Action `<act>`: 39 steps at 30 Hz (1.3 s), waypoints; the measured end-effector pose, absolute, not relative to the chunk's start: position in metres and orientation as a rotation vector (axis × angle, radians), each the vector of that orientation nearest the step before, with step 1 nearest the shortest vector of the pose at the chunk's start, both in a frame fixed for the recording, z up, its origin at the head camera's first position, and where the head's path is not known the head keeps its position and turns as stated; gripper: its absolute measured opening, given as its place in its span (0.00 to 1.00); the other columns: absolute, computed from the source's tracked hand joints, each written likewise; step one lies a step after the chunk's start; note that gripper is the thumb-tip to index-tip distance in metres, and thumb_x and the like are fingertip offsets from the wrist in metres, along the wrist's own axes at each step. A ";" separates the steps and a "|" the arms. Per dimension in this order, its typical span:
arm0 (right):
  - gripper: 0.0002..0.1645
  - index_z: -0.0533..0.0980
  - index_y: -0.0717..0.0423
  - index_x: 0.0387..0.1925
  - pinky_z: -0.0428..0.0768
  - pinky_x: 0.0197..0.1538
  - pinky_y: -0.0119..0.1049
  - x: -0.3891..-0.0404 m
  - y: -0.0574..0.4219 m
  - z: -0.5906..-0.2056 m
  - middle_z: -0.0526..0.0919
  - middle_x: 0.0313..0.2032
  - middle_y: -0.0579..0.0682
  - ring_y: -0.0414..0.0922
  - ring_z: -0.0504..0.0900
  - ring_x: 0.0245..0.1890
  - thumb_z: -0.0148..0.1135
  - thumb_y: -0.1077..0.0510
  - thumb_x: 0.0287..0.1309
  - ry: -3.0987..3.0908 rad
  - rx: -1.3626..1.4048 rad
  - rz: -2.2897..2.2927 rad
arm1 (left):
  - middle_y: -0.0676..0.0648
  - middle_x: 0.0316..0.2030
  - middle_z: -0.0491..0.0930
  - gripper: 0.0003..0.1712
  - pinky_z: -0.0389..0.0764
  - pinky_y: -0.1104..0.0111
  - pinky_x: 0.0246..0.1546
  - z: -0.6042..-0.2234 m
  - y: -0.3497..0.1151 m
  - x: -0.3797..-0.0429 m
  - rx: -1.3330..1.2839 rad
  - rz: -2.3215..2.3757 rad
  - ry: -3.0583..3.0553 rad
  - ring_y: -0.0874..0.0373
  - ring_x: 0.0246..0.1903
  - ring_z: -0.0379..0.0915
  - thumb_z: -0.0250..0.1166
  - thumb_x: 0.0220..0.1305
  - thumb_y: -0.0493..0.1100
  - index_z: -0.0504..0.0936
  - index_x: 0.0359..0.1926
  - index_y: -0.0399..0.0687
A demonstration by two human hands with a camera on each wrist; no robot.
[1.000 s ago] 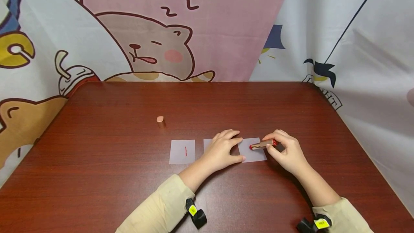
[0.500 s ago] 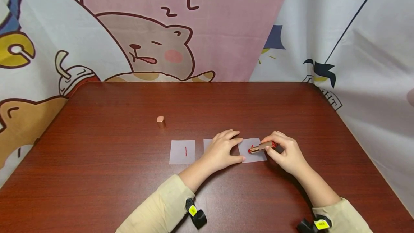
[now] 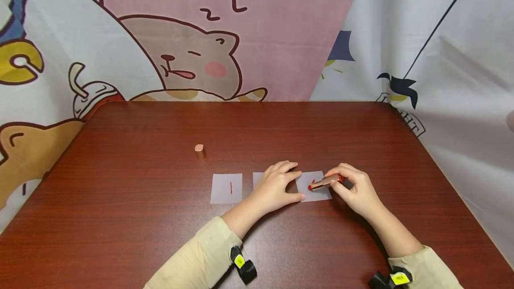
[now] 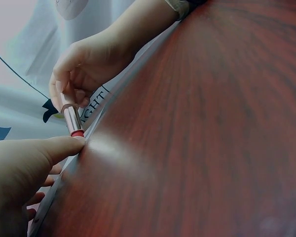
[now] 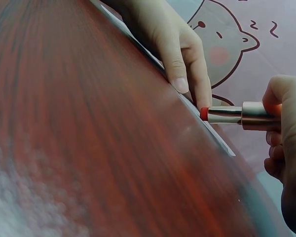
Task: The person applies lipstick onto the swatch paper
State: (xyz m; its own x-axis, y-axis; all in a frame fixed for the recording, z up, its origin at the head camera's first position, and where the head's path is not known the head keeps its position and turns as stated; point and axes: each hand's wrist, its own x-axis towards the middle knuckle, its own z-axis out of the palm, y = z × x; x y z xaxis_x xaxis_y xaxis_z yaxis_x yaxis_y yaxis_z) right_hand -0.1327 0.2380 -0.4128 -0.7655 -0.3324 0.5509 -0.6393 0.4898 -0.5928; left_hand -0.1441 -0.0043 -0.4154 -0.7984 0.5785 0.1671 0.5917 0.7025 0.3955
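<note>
Well, from my remote seat I see the right hand (image 3: pixel 355 186) pinching the lipstick (image 3: pixel 327 181) case, red tip (image 5: pixel 204 113) past those fingers at the paper (image 3: pixel 319 196), the left hand (image 3: pixel 273 187) spread opposite; I judge it light, stiff, slick, soft-tipped, best held mid-case

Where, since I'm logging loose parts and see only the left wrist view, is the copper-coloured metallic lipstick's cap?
Observer: The small copper-coloured squarish cap stands on the reddish-brown wood-grain table, beyond and slightly left of the leftmost pale square paper.
Operator: Is that paper marked?
Observer: Yes, with one short red stroke.
Operator: How many papers show altogether?
Observer: Three; the person's left hand covers most of the middle one.
</note>
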 end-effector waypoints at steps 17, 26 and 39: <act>0.14 0.79 0.69 0.32 0.70 0.37 0.23 -0.125 0.230 -0.401 0.80 0.28 0.54 0.37 0.75 0.32 0.55 0.82 0.46 -2.272 0.663 1.411 | 0.50 0.66 0.66 0.37 0.54 0.61 0.66 -0.413 -0.002 -0.145 -0.992 -0.693 -2.872 0.54 0.68 0.55 0.68 0.55 0.61 0.76 0.62 0.49; 0.14 0.81 0.65 0.35 0.72 0.38 0.24 -0.129 0.238 -0.409 0.83 0.32 0.50 0.37 0.77 0.34 0.54 0.78 0.51 -2.312 0.526 1.510 | 0.50 0.66 0.66 0.37 0.54 0.61 0.67 -0.411 -0.003 -0.144 -0.983 -0.723 -2.874 0.53 0.67 0.55 0.69 0.55 0.61 0.76 0.62 0.48; 0.13 0.79 0.68 0.37 0.75 0.36 0.24 -0.127 0.237 -0.407 0.83 0.31 0.44 0.41 0.79 0.32 0.53 0.78 0.52 -2.283 0.491 1.582 | 0.50 0.64 0.68 0.37 0.55 0.59 0.66 -0.413 -0.004 -0.144 -0.955 -0.814 -2.871 0.54 0.67 0.56 0.69 0.55 0.59 0.75 0.62 0.48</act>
